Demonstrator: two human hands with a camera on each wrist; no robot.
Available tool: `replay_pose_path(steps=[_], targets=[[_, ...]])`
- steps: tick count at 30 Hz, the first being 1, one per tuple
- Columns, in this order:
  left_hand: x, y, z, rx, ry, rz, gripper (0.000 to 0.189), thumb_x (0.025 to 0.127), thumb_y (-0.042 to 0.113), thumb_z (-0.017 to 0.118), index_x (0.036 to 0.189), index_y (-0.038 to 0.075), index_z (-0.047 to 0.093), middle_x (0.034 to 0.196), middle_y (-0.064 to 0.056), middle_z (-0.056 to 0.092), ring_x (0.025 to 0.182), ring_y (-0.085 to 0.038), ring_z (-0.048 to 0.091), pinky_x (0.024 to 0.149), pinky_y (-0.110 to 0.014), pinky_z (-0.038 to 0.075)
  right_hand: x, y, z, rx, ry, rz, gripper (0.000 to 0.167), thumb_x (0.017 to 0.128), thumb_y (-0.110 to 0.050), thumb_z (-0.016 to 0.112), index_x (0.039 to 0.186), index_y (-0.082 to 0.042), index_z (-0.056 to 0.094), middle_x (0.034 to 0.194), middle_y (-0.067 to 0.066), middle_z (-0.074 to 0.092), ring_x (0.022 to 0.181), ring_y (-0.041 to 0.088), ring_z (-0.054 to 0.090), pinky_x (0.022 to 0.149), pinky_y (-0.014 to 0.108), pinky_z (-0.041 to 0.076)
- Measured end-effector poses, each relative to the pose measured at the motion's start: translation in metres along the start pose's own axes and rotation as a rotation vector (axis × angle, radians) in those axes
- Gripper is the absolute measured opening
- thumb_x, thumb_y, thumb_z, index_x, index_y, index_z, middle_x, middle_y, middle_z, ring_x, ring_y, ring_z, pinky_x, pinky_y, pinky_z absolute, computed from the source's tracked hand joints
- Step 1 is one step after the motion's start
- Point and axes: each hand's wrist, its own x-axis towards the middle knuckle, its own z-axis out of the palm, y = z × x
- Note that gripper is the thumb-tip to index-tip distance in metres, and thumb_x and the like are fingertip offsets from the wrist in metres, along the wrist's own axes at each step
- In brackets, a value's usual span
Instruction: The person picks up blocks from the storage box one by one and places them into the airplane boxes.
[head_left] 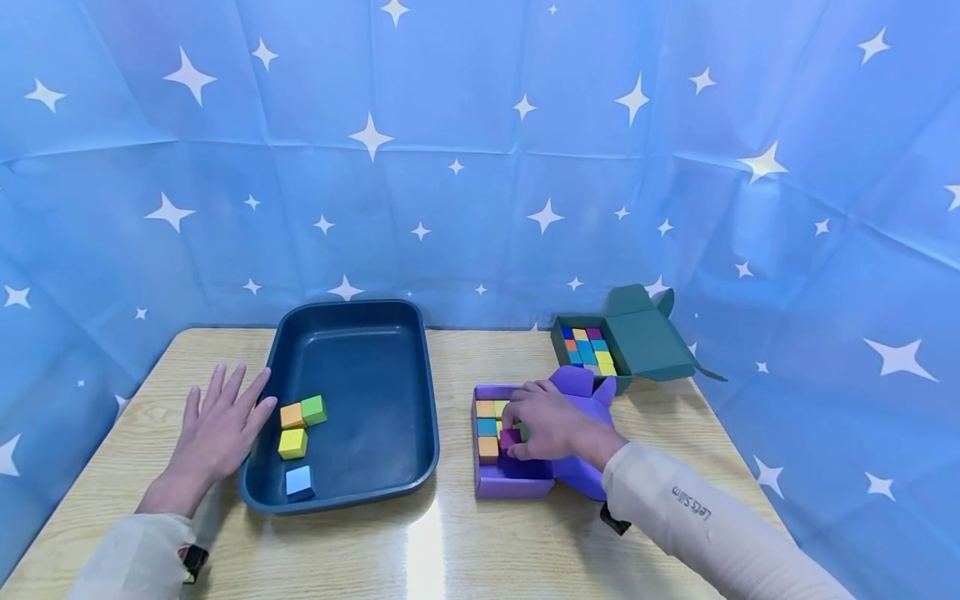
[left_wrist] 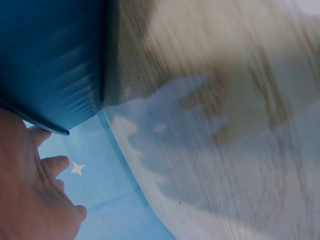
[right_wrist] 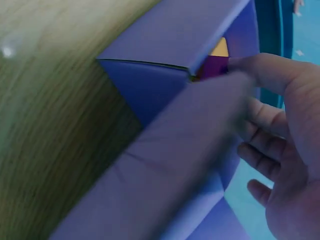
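My right hand (head_left: 551,421) reaches into the open purple box (head_left: 517,487) and pinches a purple cube (head_left: 510,440) between thumb and fingers. In the right wrist view the thumb presses that purple cube (right_wrist: 215,66) behind the box wall. Orange, yellow and teal cubes (head_left: 487,427) lie in rows in the box; my hand hides part of them. My left hand (head_left: 217,433) is spread with straight fingers, its fingertips at the left rim of the dark blue tray (head_left: 430,400). Inside the tray are an orange cube (head_left: 292,416), a green cube (head_left: 314,409), a yellow cube (head_left: 292,444) and a light blue cube (head_left: 299,482).
A dark green box (head_left: 618,385) with its lid (head_left: 651,337) folded open to the right stands at the back right, holding several coloured cubes. The purple lid (head_left: 581,475) lies open under my right wrist. A blue star-printed cloth (head_left: 465,208) hangs around the wooden table (head_left: 480,350).
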Motion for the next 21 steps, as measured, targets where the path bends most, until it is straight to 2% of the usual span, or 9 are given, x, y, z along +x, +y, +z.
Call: replay_pose_path(steps=[21], targets=[[-0.001, 0.001, 0.001, -0.006, 0.008, -0.006, 0.065, 0.104, 0.052, 0.022, 0.157, 0.014, 0.017, 0.16, -0.03, 0.011, 0.149, -0.044, -0.015, 0.113, -0.07, -0.011, 0.004, 0.007, 0.03, -0.092, 0.109, -0.082, 0.028, 0.08, -0.048, 0.076, 0.091, -0.025, 0.065, 0.104, -0.006, 0.065, 0.117, 0.021, 0.052, 0.111, 0.049, 0.033]])
